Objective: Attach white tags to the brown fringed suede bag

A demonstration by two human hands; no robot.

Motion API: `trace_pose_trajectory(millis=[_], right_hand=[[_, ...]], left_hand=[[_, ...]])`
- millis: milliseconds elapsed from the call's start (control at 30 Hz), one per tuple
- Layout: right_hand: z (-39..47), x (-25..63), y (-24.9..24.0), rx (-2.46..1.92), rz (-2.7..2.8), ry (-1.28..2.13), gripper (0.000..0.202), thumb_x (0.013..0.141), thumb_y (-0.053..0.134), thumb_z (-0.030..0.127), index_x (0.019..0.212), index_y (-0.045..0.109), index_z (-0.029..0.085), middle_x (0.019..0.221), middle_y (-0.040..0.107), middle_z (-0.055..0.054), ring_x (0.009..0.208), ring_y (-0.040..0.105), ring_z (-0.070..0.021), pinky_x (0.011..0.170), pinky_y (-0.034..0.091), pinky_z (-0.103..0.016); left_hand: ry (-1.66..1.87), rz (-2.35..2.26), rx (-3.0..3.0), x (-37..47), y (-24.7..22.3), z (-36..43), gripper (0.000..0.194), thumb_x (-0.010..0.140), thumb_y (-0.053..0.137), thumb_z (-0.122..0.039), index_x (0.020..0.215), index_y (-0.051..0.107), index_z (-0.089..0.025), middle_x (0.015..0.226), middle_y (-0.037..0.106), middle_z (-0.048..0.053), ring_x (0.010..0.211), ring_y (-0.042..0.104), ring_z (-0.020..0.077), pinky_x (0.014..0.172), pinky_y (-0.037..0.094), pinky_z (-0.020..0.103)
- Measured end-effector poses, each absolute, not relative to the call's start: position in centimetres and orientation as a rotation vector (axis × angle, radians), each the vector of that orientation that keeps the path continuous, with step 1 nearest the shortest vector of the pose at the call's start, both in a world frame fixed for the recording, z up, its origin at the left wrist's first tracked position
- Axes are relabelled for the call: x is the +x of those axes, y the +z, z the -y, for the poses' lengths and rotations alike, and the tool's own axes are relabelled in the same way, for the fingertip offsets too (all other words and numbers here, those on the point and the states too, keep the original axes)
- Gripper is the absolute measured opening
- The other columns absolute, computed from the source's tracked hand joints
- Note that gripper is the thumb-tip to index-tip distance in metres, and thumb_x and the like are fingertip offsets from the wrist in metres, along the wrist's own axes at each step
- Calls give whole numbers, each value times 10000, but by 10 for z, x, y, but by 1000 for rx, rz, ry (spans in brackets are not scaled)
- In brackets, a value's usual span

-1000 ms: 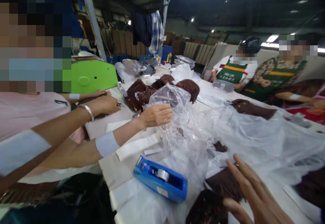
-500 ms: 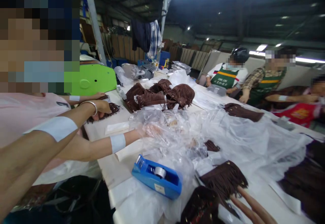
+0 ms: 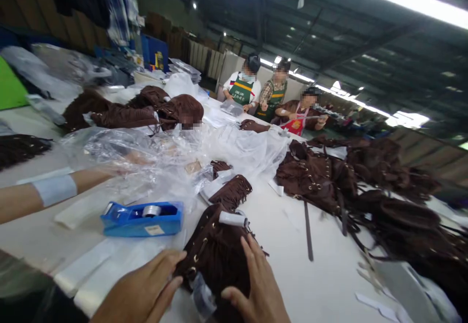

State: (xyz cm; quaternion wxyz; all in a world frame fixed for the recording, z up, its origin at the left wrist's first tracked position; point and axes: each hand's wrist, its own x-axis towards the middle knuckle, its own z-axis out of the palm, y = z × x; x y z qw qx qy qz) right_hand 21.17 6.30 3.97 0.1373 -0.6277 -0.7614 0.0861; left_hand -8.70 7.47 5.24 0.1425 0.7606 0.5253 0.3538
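A dark brown fringed bag (image 3: 219, 269) with metal eyelets lies in front of me on the white table. My left hand (image 3: 141, 286) rests at its left edge, fingers stretched out against the side. On its right side lies my right hand (image 3: 261, 284), with thumb and fingers spread. A white wrapped piece (image 3: 233, 218) sits near the bag's top, and a clear plastic bit (image 3: 203, 296) hangs between my hands. Just behind is a smaller brown fringed piece (image 3: 232, 191). A blue tape dispenser (image 3: 161, 223) stands to the left.
A co-worker's arm (image 3: 91, 179) with a white band reaches into clear plastic bags (image 3: 120, 145) at left. Brown bags are heaped at the back left (image 3: 124, 111) and right (image 3: 310, 174). Another fringed piece (image 3: 22, 150) lies far left. Several co-workers stand across the table (image 3: 288, 245).
My left hand has come back from a fringed piece beside the co-worker, leaving it on the table, to the bag before me. My right hand now lies on that bag. The view has turned right.
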Motion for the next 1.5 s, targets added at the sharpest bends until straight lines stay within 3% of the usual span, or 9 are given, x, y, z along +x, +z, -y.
trace_pose_trajectory(millis=[133,267,467,633,767,933,1233,1333,1500], right_hand=[[-43,216,3,-1812,2344,255,995,712,733,307,1558,211,270,1652,163,-82,1506,173,-385,1187,274,-629],[-50,243,-5,-1921,2398,336,922,708,604,145,1548,248,280,1656,156,-23,1525,139,-305,1230,193,-564],[-44,246,44,-1941,2303,353,718,746,641,150,1439,468,226,1591,350,-109,1472,275,-368,1186,258,-588],[-20,195,44,-1687,2069,490,236,932,527,271,1145,620,229,1140,685,-87,1073,617,-261,939,490,-426],[-24,170,23,-1743,1892,681,390,806,708,280,1176,603,218,1133,687,-71,1070,615,-267,924,461,-388],[-34,164,32,-1790,1872,890,197,789,699,364,913,630,226,869,683,-6,850,621,-214,737,400,-318],[-26,212,41,-1868,2072,899,249,697,634,161,942,620,208,979,670,-38,952,588,-235,827,400,-346],[-43,233,56,-1864,1930,1055,143,796,610,285,918,645,220,889,690,-24,845,626,-210,745,435,-319],[-106,233,56,-1937,1404,947,486,856,513,627,1079,601,205,765,657,-14,600,619,-183,515,455,-292]], left_hand=[[836,-1603,1856,-57,10,-70,552,888,518,-355,1425,461,-241,1450,558,74,1308,552,271,1097,471,457],[688,-1352,1505,-29,-20,-79,386,835,564,-352,1177,652,-198,1181,727,68,1126,656,273,994,504,369],[734,-1119,1340,-12,-22,-82,211,779,580,-304,914,694,-188,929,747,24,950,660,264,843,474,317],[819,-1084,1256,-9,-27,-80,277,786,571,-405,900,663,-169,864,712,37,878,638,250,800,468,321],[861,-1080,1272,-10,-26,-80,288,802,545,-426,890,649,-172,860,703,38,893,632,246,824,457,323],[878,-1068,1272,-16,-20,-79,252,802,550,-392,884,645,-174,876,713,41,903,632,249,838,450,334],[772,-907,1291,9,-10,-53,322,806,529,-217,1101,657,-206,1076,718,29,1063,636,237,973,454,318],[733,-979,1321,28,-10,-43,311,831,521,-244,1111,652,-210,1087,709,36,1108,617,242,1003,439,313],[674,-1034,1380,58,-16,-31,284,819,514,-247,1067,646,-209,1041,714,45,1061,634,244,982,459,316]])
